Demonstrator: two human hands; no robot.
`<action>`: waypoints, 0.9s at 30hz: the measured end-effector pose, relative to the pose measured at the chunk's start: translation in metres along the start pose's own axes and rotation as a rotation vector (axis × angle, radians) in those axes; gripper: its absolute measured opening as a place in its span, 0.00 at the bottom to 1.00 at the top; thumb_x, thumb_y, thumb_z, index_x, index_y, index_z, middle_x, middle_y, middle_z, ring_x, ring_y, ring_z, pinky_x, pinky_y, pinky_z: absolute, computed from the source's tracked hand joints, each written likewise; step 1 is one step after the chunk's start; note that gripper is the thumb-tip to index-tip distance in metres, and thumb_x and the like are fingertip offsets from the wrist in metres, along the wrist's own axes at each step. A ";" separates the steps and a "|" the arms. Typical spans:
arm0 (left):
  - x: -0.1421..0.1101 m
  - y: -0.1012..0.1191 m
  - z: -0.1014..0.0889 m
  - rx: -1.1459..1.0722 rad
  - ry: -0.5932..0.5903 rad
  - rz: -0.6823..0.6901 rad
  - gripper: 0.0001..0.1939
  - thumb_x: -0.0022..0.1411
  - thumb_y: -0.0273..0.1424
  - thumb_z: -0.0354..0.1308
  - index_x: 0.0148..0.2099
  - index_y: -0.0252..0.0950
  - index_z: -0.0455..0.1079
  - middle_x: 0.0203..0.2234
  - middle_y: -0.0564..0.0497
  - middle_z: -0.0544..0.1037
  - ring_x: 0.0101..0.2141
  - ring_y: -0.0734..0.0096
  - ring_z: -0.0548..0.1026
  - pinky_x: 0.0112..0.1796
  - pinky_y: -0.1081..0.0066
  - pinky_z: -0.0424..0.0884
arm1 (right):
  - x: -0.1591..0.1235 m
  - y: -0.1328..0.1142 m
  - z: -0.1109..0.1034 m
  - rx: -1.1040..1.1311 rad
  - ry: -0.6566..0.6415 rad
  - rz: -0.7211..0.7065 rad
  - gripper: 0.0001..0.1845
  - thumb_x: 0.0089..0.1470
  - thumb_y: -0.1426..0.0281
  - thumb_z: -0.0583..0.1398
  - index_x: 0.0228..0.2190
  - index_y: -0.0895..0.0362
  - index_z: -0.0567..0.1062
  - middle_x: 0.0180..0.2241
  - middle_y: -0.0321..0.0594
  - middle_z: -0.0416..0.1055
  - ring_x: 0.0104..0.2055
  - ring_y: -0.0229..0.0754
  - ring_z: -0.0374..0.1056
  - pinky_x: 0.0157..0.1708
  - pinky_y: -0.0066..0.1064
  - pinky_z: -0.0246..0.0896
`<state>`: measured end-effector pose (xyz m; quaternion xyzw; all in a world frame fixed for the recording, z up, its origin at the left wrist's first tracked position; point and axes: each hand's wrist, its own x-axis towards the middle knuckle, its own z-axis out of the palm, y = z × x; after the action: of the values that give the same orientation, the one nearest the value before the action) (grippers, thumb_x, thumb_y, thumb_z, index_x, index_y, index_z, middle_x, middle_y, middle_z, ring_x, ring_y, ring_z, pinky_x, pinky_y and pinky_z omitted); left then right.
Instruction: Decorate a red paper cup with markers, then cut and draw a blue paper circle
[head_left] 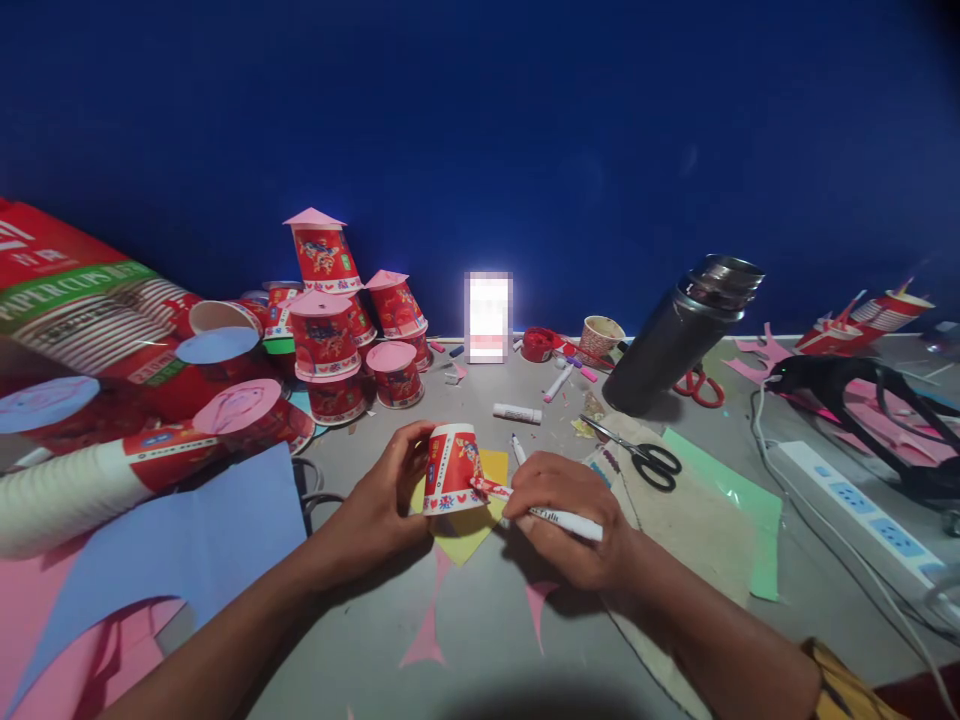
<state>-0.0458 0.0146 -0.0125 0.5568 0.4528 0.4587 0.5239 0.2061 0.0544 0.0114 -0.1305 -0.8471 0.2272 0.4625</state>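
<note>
My left hand (382, 500) grips an upside-down red paper cup (451, 468) that stands on a yellow paper sheet (469, 525) in the middle of the grey table. My right hand (564, 520) is closed round a white marker (559, 516), its tip touching the cup's rim at the right side. A second white marker (517, 448) lies just behind my right hand, partly hidden by it.
A stack of red cups with pink lids (341, 320) stands back left, beside sleeves of paper cups (90, 480) and blue paper (187, 550). Black scissors (641, 455), a dark thermos (679, 335), a power strip (855, 510) and cables lie right. Pink scraps (427, 630) lie in front.
</note>
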 end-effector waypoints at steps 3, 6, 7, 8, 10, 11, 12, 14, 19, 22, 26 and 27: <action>0.000 -0.004 0.000 -0.009 0.010 0.006 0.42 0.54 0.32 0.77 0.65 0.44 0.58 0.67 0.37 0.68 0.67 0.43 0.69 0.65 0.45 0.68 | 0.002 0.000 0.002 0.018 0.043 -0.021 0.09 0.62 0.77 0.60 0.41 0.55 0.79 0.32 0.42 0.81 0.35 0.44 0.76 0.37 0.35 0.74; 0.000 -0.005 0.000 -0.009 0.011 -0.004 0.43 0.54 0.31 0.77 0.65 0.43 0.58 0.67 0.35 0.68 0.66 0.42 0.70 0.65 0.44 0.68 | 0.002 0.001 0.006 -0.006 0.045 -0.011 0.08 0.63 0.76 0.61 0.42 0.55 0.80 0.33 0.43 0.82 0.36 0.44 0.77 0.38 0.35 0.73; 0.000 -0.005 0.000 -0.006 0.012 -0.010 0.43 0.54 0.31 0.76 0.65 0.43 0.58 0.68 0.35 0.68 0.66 0.42 0.70 0.65 0.43 0.68 | 0.001 0.002 0.007 -0.030 0.057 0.001 0.08 0.63 0.76 0.61 0.41 0.55 0.80 0.34 0.43 0.82 0.36 0.44 0.77 0.38 0.35 0.73; 0.000 -0.004 0.000 0.001 0.017 -0.017 0.43 0.54 0.31 0.76 0.66 0.42 0.58 0.68 0.34 0.68 0.66 0.41 0.71 0.65 0.43 0.67 | 0.002 0.002 0.008 -0.056 0.078 0.016 0.08 0.63 0.75 0.61 0.41 0.55 0.80 0.34 0.43 0.83 0.36 0.44 0.77 0.38 0.35 0.72; 0.000 -0.001 0.000 0.021 0.024 -0.029 0.43 0.54 0.31 0.76 0.66 0.42 0.57 0.68 0.35 0.67 0.66 0.42 0.70 0.66 0.43 0.67 | 0.003 0.002 0.007 -0.083 0.130 0.060 0.07 0.63 0.75 0.62 0.40 0.54 0.80 0.34 0.43 0.82 0.35 0.43 0.77 0.37 0.35 0.71; -0.001 0.001 0.001 0.031 0.024 -0.031 0.43 0.54 0.31 0.76 0.65 0.43 0.57 0.68 0.35 0.67 0.66 0.42 0.70 0.66 0.44 0.67 | 0.004 0.001 0.005 -0.075 0.152 0.082 0.07 0.63 0.75 0.62 0.39 0.54 0.80 0.33 0.42 0.82 0.34 0.43 0.76 0.37 0.34 0.71; -0.001 0.003 0.001 0.037 0.021 -0.035 0.42 0.54 0.32 0.76 0.65 0.43 0.57 0.68 0.36 0.67 0.66 0.43 0.70 0.65 0.45 0.68 | 0.004 -0.001 0.004 -0.053 0.168 0.096 0.07 0.63 0.75 0.62 0.38 0.54 0.80 0.33 0.41 0.82 0.33 0.42 0.76 0.36 0.34 0.71; -0.002 0.007 0.003 0.040 0.012 -0.042 0.41 0.55 0.34 0.76 0.64 0.44 0.57 0.68 0.37 0.67 0.66 0.43 0.72 0.64 0.46 0.70 | 0.005 -0.004 0.002 0.001 0.186 0.108 0.06 0.62 0.75 0.62 0.37 0.54 0.80 0.31 0.41 0.81 0.32 0.42 0.75 0.35 0.34 0.70; -0.002 0.009 0.003 0.041 0.032 -0.051 0.40 0.57 0.37 0.75 0.64 0.44 0.56 0.67 0.36 0.69 0.65 0.43 0.72 0.63 0.46 0.71 | 0.003 -0.005 0.004 0.142 0.292 0.407 0.04 0.62 0.72 0.62 0.36 0.54 0.79 0.28 0.37 0.79 0.29 0.40 0.74 0.31 0.31 0.68; 0.000 0.004 -0.003 0.060 0.043 -0.027 0.41 0.57 0.37 0.75 0.64 0.44 0.54 0.67 0.36 0.67 0.67 0.42 0.69 0.64 0.47 0.70 | 0.002 -0.001 0.006 0.324 0.396 0.612 0.04 0.62 0.67 0.64 0.36 0.54 0.77 0.27 0.35 0.77 0.28 0.39 0.72 0.30 0.29 0.67; -0.001 -0.001 -0.008 0.090 0.043 0.001 0.40 0.57 0.38 0.74 0.63 0.44 0.54 0.67 0.35 0.66 0.68 0.42 0.68 0.66 0.47 0.67 | 0.001 0.002 0.005 0.408 0.376 0.597 0.07 0.61 0.64 0.67 0.34 0.55 0.78 0.28 0.37 0.78 0.31 0.39 0.74 0.31 0.29 0.67; -0.001 -0.001 -0.008 0.096 0.044 -0.001 0.40 0.57 0.38 0.75 0.63 0.44 0.54 0.67 0.35 0.66 0.67 0.42 0.69 0.66 0.47 0.67 | 0.000 0.001 0.005 0.412 0.369 0.590 0.08 0.61 0.63 0.67 0.35 0.55 0.79 0.30 0.37 0.79 0.32 0.40 0.74 0.31 0.29 0.67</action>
<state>-0.0540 0.0150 -0.0129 0.5710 0.4859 0.4482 0.4869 0.2016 0.0540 0.0084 -0.3112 -0.6130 0.4878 0.5380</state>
